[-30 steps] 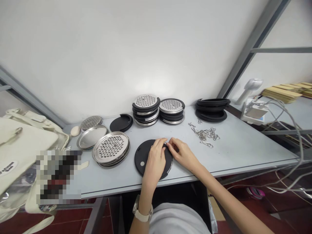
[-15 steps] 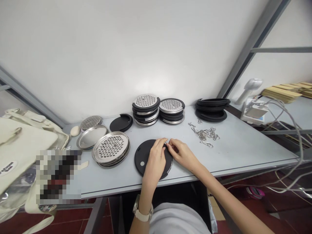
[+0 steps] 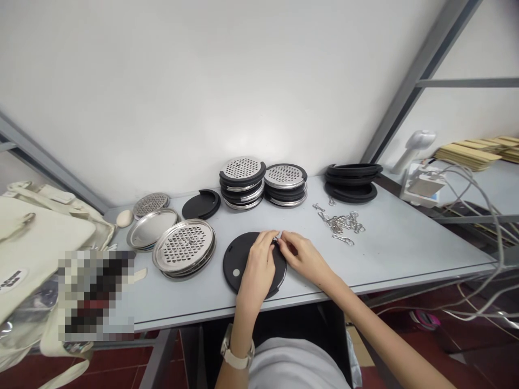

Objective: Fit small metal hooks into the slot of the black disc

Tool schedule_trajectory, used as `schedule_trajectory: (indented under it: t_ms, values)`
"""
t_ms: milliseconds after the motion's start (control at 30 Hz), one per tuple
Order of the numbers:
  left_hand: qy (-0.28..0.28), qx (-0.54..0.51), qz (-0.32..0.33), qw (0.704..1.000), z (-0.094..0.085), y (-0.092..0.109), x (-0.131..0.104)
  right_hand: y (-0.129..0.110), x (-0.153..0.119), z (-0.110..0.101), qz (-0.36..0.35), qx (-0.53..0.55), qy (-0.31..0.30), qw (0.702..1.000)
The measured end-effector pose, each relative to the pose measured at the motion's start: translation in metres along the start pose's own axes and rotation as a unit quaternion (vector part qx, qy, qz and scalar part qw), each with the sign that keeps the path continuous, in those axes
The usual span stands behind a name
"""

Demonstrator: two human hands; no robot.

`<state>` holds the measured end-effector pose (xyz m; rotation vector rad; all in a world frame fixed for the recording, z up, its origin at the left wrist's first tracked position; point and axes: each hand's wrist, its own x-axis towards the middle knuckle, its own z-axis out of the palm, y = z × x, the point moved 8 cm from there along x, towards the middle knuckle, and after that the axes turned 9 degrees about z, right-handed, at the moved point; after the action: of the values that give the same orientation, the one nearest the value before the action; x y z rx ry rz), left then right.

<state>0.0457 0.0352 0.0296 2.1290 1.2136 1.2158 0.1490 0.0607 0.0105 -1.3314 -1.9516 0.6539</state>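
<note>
We can't read bag label. Our left hand covers part of black disc; right hand meets half-hidden metal bit, can't tell either grip.

Left hand laid over a round black disc near the front edge of a grey table; watch on that wrist. Right hand at the disc's far right rim, fingertips close to the left's, a small shiny metal part between; grip unclear. Beyond the right hand, loose pile of metal clips. Left of the disc, stacked perforated metal plates. Along the wall, two stacks of grater-topped discs; farther right, stacked black rings.
</note>
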Motion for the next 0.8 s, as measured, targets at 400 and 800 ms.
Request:
schedule_trajectory:
  t_ms: [400,800]
  values:
    - [0.015,0.040,-0.046,0.998,-0.004,-0.009,-0.004,0.005,0.002,0.001,0.016,-0.005,-0.007,1.000]
    - [0.010,0.029,-0.056,0.998,0.000,-0.010,-0.008,0.004,0.002,0.004,-0.004,-0.009,-0.016,1.000]
